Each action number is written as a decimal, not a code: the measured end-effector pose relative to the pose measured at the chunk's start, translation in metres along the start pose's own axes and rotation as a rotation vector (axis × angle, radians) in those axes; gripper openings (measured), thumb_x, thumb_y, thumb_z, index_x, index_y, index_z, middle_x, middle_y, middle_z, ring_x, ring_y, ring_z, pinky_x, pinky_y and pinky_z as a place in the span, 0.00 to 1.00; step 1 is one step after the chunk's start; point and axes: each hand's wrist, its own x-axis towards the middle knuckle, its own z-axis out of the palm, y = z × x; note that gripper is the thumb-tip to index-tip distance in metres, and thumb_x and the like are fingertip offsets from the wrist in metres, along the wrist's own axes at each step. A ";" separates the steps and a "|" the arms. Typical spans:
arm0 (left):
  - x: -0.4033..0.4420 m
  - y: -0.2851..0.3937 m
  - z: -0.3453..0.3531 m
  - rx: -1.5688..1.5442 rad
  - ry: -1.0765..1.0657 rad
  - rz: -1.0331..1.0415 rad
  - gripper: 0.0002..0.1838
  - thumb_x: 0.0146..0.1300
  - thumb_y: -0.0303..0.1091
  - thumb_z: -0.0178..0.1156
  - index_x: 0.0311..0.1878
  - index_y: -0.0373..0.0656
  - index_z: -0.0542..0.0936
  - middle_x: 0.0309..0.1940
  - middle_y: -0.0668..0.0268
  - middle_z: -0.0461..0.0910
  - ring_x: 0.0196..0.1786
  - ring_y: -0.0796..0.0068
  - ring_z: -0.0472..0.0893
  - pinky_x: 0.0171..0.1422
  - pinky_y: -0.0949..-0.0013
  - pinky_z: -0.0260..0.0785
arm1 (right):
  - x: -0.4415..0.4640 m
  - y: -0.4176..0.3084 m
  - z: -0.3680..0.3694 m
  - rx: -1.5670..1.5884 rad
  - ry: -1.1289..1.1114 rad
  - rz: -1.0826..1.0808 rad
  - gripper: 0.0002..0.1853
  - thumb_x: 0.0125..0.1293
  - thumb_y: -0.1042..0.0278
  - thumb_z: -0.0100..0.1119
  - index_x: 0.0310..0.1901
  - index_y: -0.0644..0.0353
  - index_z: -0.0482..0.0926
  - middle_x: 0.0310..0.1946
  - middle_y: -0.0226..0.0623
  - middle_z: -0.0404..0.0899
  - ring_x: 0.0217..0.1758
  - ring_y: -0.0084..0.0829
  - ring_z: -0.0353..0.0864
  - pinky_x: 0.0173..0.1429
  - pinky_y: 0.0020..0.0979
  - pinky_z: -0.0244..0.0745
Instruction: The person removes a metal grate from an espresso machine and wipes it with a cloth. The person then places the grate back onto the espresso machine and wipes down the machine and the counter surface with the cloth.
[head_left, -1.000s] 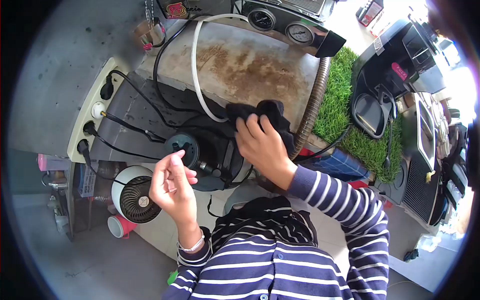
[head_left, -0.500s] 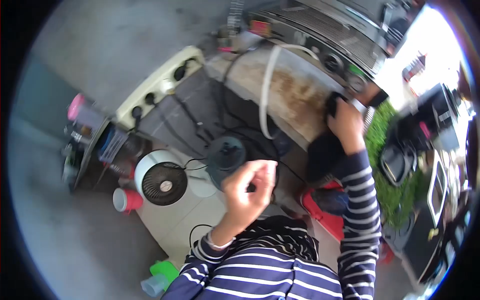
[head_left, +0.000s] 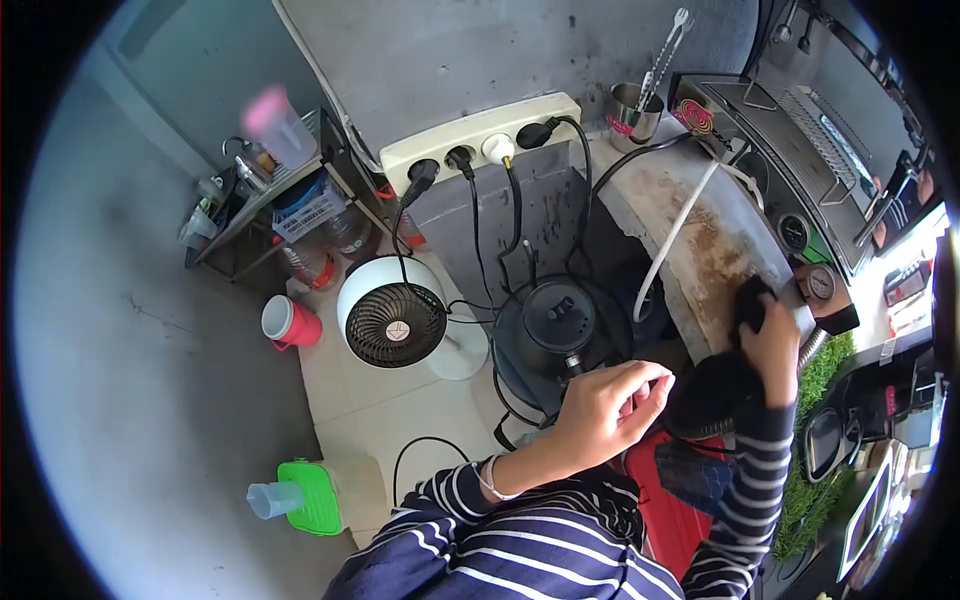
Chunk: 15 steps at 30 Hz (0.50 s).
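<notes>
My right hand [head_left: 770, 345] grips a dark, bunched black cloth [head_left: 752, 300] at the edge of a brown-stained counter [head_left: 690, 215], beside a round gauge [head_left: 820, 286]. Below that hand is another black, rounded thing [head_left: 713, 395]; whether it joins the cloth I cannot tell. My left hand [head_left: 612, 412] hovers in front of my body with its fingers curled in and thumb and fingertips close together. Nothing shows in it. Beneath and behind it stands a dark canister-like machine [head_left: 560, 315] with a black knob on its lid. A white hose [head_left: 675, 240] arches over the counter edge.
A power strip [head_left: 480, 145] with several plugs runs along the wall, its cables hanging down. On the floor are a white fan [head_left: 397, 315], a red jug [head_left: 300, 325] and a green-lidded container [head_left: 318, 497]. A metal cup of utensils [head_left: 634, 115] stands near the steel machine [head_left: 800, 150].
The head view has turned, so the surroundings sit differently in the picture and look sharper. My right hand still grips the black cloth near the gauge; my left hand stays raised, fingers curled.
</notes>
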 end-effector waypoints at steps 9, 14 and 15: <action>0.014 0.001 0.010 0.009 0.089 0.103 0.13 0.52 0.19 0.63 0.42 0.37 0.77 0.34 0.62 0.78 0.31 0.76 0.79 0.37 0.76 0.72 | 0.018 0.011 0.024 -0.002 0.221 0.080 0.23 0.46 0.72 0.62 0.48 0.59 0.72 0.41 0.50 0.74 0.43 0.50 0.75 0.46 0.44 0.72; 0.006 -0.008 0.009 -0.007 0.059 0.120 0.10 0.49 0.20 0.65 0.37 0.38 0.79 0.32 0.61 0.79 0.32 0.72 0.80 0.35 0.74 0.73 | -0.004 0.007 0.008 0.053 0.035 -0.014 0.24 0.46 0.69 0.63 0.48 0.58 0.72 0.41 0.49 0.74 0.44 0.51 0.75 0.47 0.45 0.71; 0.005 -0.010 0.010 -0.033 0.028 0.085 0.10 0.49 0.20 0.66 0.35 0.38 0.79 0.31 0.62 0.79 0.31 0.72 0.80 0.34 0.74 0.73 | -0.019 -0.007 -0.001 0.074 0.002 -0.044 0.24 0.45 0.70 0.63 0.48 0.58 0.72 0.42 0.49 0.73 0.45 0.50 0.74 0.48 0.45 0.70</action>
